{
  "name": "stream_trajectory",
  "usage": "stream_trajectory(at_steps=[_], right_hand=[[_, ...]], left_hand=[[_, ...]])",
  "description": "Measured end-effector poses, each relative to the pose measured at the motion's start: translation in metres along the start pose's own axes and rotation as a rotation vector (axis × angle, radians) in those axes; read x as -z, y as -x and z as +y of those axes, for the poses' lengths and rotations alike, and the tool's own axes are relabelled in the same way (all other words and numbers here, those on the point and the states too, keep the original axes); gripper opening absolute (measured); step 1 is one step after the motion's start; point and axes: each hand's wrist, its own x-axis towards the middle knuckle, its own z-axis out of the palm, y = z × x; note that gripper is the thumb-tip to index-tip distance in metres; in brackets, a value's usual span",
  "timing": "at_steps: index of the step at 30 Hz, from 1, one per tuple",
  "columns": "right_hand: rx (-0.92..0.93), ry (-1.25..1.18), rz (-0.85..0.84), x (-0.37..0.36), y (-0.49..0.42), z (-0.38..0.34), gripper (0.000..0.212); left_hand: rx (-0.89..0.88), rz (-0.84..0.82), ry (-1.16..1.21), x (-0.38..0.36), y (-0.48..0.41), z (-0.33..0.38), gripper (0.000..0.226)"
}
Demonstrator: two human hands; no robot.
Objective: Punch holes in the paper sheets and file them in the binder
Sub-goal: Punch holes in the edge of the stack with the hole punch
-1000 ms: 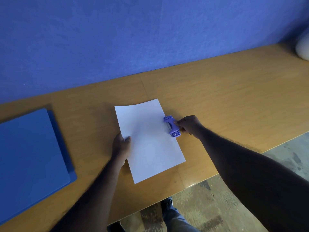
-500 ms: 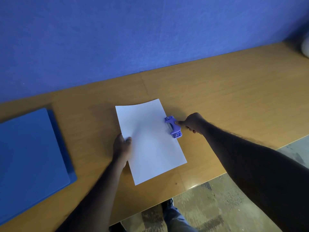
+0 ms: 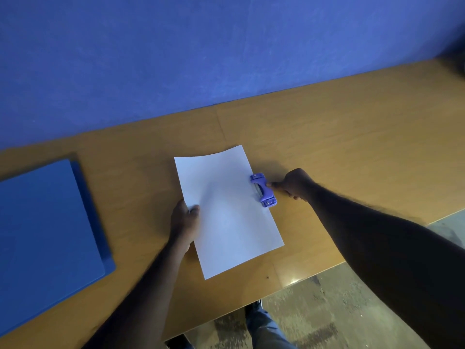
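A white paper sheet (image 3: 226, 212) lies on the wooden desk (image 3: 352, 137), turned slightly clockwise. My left hand (image 3: 185, 222) pinches its left edge, thumb on top. A small purple hole punch (image 3: 263, 189) sits on the middle of the sheet's right edge, with the paper's edge slid into its slot. My right hand (image 3: 293, 183) is just right of the punch, fingers curled, fingertips touching its outer side. A closed blue binder (image 3: 47, 238) lies flat at the desk's left, well apart from the paper.
A blue wall (image 3: 201, 51) runs along the desk's far edge. The desk's near edge cuts diagonally at lower right, with floor (image 3: 327, 311) and my leg and shoe (image 3: 259, 321) below it. Bare wood stretches to the right of the punch.
My right hand has slid a little to the right, off the punch's top to its outer side. The punch shifted slightly along the paper's edge. My left hand has kept its grip.
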Motion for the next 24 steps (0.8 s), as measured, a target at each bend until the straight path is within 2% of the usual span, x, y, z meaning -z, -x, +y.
stream_trajectory(at_steps=[6,11,17,20,24], right_hand=[[-0.012,-0.003,0.001,0.003,0.003,-0.001,0.068],[0.011,-0.103,0.102,0.008,0.011,-0.002,0.06],[0.113,-0.007,0.106,0.008,0.025,-0.012,0.051],[0.144,-0.143,0.044,-0.005,0.031,-0.008,0.041],[0.189,-0.359,0.155,-0.015,0.034,0.0,0.03]], left_hand=[[0.005,0.001,-0.002,0.0,0.001,0.002,0.035],[-0.034,0.022,-0.02,0.0,0.005,0.009,0.037],[-0.006,-0.009,-0.004,0.003,0.006,0.009,0.036],[0.002,-0.033,0.01,0.006,0.007,0.008,0.033],[-0.009,-0.027,0.037,0.013,0.008,0.009,0.032]])
